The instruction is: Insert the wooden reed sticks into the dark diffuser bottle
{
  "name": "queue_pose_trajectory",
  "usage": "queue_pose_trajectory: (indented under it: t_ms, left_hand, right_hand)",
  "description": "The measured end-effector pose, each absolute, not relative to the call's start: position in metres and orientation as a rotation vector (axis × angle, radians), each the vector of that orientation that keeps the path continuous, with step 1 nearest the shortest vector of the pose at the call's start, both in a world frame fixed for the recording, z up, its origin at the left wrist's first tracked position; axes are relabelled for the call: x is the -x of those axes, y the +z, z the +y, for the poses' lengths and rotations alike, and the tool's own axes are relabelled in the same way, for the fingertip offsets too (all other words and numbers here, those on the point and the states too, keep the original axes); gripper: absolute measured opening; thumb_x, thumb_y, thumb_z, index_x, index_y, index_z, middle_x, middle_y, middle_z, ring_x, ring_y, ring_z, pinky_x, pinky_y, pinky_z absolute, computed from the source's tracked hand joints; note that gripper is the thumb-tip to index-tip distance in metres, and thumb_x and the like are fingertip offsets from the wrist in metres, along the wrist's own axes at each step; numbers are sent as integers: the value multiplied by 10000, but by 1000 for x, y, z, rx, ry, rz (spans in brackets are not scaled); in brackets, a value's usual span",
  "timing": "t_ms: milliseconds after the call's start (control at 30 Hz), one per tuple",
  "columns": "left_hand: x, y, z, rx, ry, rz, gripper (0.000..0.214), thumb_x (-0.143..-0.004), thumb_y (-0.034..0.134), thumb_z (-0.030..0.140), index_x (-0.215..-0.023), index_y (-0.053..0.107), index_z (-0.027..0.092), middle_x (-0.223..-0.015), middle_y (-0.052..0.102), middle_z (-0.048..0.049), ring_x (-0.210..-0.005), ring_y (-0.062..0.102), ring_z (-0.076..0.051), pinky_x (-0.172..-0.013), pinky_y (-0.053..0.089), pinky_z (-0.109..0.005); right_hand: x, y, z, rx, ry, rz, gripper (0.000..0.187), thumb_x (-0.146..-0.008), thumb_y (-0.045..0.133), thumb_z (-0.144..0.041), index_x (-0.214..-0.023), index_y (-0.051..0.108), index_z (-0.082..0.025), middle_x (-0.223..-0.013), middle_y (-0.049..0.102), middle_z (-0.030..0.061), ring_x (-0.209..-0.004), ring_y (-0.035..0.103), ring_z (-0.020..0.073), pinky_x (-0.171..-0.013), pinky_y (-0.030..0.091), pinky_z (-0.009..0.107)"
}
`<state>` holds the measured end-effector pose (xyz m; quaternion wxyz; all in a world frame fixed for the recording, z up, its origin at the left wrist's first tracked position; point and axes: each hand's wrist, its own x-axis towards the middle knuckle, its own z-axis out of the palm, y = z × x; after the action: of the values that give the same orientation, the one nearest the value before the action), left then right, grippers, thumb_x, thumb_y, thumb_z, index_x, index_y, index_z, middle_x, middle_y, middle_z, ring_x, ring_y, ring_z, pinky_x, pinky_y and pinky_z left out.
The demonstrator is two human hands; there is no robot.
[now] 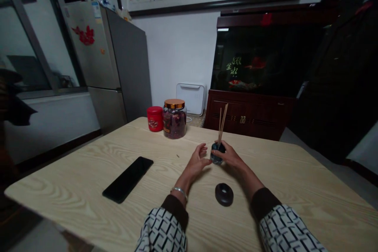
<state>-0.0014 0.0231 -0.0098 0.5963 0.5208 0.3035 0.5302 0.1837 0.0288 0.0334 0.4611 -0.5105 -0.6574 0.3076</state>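
Observation:
A small dark bottle (216, 156) stands on the light wooden table (88, 189) with thin wooden sticks (222, 123) rising from its neck. My right hand (232, 156) is wrapped round the bottle from the right. My left hand (197, 161) hovers just left of the bottle, fingers apart and curved, holding nothing. A dark ring-shaped lid or cap (224, 194) lies on the table between my forearms, closer to me.
A black phone (128, 179) lies face down at the left. A glass jar with a copper lid (174, 119) and a red tin (155, 118) stand at the table's far edge. Behind are a fridge (112, 63) and a fish tank (265, 63).

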Motion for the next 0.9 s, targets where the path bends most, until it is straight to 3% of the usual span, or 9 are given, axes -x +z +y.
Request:
queue_pose_trajectory:
  t_ms: [133,233,333,467,567,633,767,900]
  left_hand:
    - [-9,-15,14,-1506,1093,680,942,-592,883,204,-1420,432,220,-1389,526,-157,-1275,507,-302,-1095,372,-478]
    - [-14,-13,7,-1634,1031,621,827,-631,862,242,-1368,492,172,-1267,605,-130,-1166,565,-285,-1031,433,-440]
    - [-13,-8,3,-1686,1018,658,701,-636,864,280,-1259,570,148,-1183,634,-112,-1100,580,-264,-976,458,-399]
    - [-9,-2,1,-1674,962,718,676,-616,884,316,-1200,590,147,-1078,654,-98,-971,603,-225,-866,480,-358]
    - [-8,0,1,-1652,970,694,674,-608,885,283,-1199,588,152,-1078,660,-93,-959,607,-212,-861,475,-346]
    - [-8,1,0,-1638,978,686,656,-610,881,268,-1187,594,150,-1059,662,-88,-955,608,-210,-865,474,-346]
    - [-8,1,-1,-1607,970,668,664,-612,878,261,-1199,589,152,-1070,660,-92,-961,607,-212,-869,474,-349]
    - [-8,0,-1,-1615,963,664,660,-624,871,271,-1208,585,154,-1066,659,-93,-954,607,-212,-865,475,-354]
  right_hand:
    - [-183,38,2,1203,839,-1732,498,-782,716,-522,-1146,641,-191,-1110,692,102,-1017,650,266,-917,503,424]
    - [-171,44,-12,1160,821,-1677,461,-822,666,-548,-1116,668,-193,-1132,689,96,-1040,643,255,-931,499,407]
    - [-157,59,-15,1079,842,-1562,425,-863,598,-596,-872,679,-180,-976,714,90,-954,659,237,-908,508,397]
    - [-171,104,-10,915,817,-1160,419,-855,599,-639,-835,573,-222,-819,680,33,-794,681,197,-730,554,350]
    - [-216,125,-8,1027,718,-1129,390,-841,614,-623,-830,519,-245,-570,467,-66,-471,526,127,-492,439,266]
    - [-249,116,-14,1382,628,-1297,335,-896,532,-560,-800,524,-239,-531,413,-65,-412,419,115,-446,335,257]
    - [-292,60,-45,2196,110,-1820,238,-906,496,-370,-736,556,-215,-723,626,78,-653,581,215,-588,378,334]
    - [-300,18,-76,2399,-27,-2035,288,-970,362,-356,-973,601,-197,-941,692,144,-823,640,283,-675,406,384]
